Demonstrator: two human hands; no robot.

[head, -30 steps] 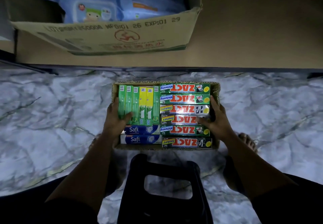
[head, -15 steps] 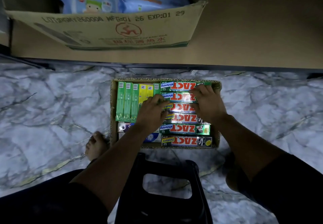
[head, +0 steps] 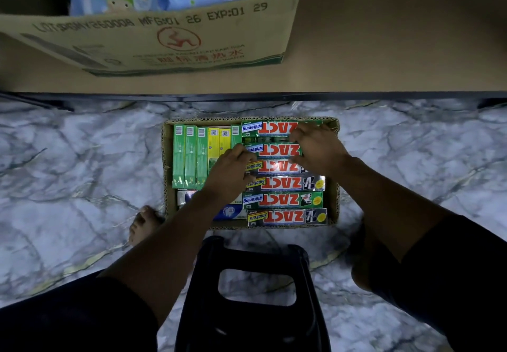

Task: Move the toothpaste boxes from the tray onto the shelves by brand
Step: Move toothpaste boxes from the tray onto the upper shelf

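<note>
A cardboard tray [head: 166, 176] lies on the marble floor. Its right half holds a column of ZACT boxes, whitening [head: 274, 128] and smokers [head: 285, 183]. Green boxes [head: 189, 157] and yellow boxes [head: 216, 143] stand in its left half, with blue-and-white Safi boxes [head: 230, 212] below them, partly hidden by my forearm. My left hand [head: 229, 176] pinches the left end of the second ZACT whitening box [head: 277, 150]. My right hand [head: 318, 151] grips its right end. This box sits slightly raised, with a dark gap behind it. The low brown shelf [head: 384, 49] runs just beyond the tray.
A large open carton [head: 164, 39] of blue wipe packs stands on the shelf's left part. A black plastic stool [head: 247, 283] is between my legs, close to the tray's near edge. My bare foot [head: 144, 222] rests left of the tray.
My hands left the tray's sides and moved inward onto the ZACT column. They now hold the two ends of the second whitening box, which has lifted a little.
</note>
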